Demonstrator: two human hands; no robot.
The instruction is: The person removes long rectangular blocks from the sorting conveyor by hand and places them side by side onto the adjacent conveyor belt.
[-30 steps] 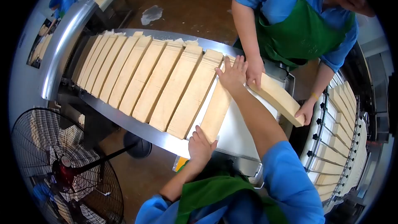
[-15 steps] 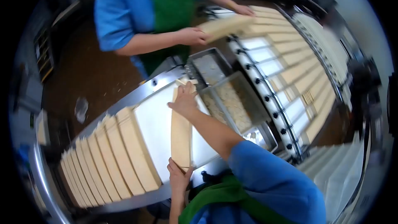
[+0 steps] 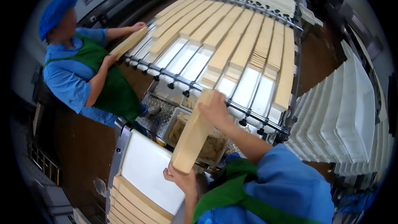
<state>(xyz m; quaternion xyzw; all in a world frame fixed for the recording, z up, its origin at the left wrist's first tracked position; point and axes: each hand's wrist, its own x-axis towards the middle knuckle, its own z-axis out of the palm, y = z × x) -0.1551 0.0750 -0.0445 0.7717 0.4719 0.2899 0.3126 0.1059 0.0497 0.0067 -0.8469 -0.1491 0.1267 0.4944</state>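
Note:
A long, thick, pale yellow slab (image 3: 193, 135) is held between my two hands, slanting over the gap between two conveyors. My left hand (image 3: 181, 179) grips its lower end. At the upper end, my right hand (image 3: 215, 110) is wrapped round it, close to the front rail of the laned conveyor (image 3: 188, 60). Rows of similar slabs (image 3: 284, 68) lie in the lanes there, some ending short and showing white belt. More slabs (image 3: 139, 201) lie side by side on the near conveyor (image 3: 147, 161), below at the left.
A co-worker (image 3: 89, 64) at the left holds another slab (image 3: 129, 43) at the laned conveyor's left edge. Bins of pale scraps (image 3: 213, 147) sit below my slab. Stacked white trays (image 3: 338, 112) stand at the right. A black-knobbed metal rail (image 3: 190, 84) crosses the conveyor's front.
The view has swung right. My hands have lifted the slab off the near conveyor and carried it toward the laned one. The co-worker's slab has reached the lanes' left edge.

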